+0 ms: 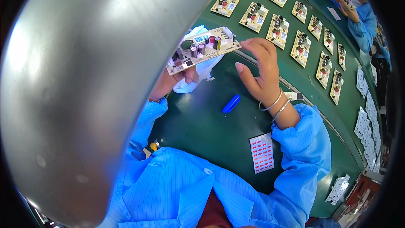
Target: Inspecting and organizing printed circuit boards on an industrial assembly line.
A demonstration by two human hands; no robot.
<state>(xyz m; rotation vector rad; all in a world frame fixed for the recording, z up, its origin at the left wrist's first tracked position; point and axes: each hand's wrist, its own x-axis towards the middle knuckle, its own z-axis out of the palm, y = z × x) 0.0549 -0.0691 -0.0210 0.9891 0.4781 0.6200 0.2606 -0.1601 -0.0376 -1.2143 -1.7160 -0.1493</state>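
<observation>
Circuit board [203,50], cream-coloured and crowded with capacitors and other parts, is held up above the green work surface [202,126] in the single head view, tilted with its connector end toward the conveyor. The left hand [179,78] grips its near end, thumb and fingers closed on the edge with a white cloth [198,74] bunched beneath; much of that hand hides behind a large grey curved shape [84,93] that fills the left of the picture. The right hand [261,69] has its fingers loosely spread, the fingertips touching the board's far edge and the thumb standing free, so it steadies rather than clamps. Judging from this, the board could pivot or slip out of the one-sided grip if the right fingertips lift away, and the tall capacitors could be knocked if it dropped onto the surface; bare fingers near the parts might also smudge or bend a lead. One blue pen-like tool [231,104] lies on the surface below the hands, and one sheet of red stickers [262,153] lies nearer the body. Two silver bangles [276,104] circle the right wrist. On the green conveyor [312,84] beyond, about thirteen more boards [278,31] lie in a curving row, the far ones too small to count surely. White label sheets [366,122] run along the right rim. One co-worker in blue [358,14] works at the top right.
</observation>
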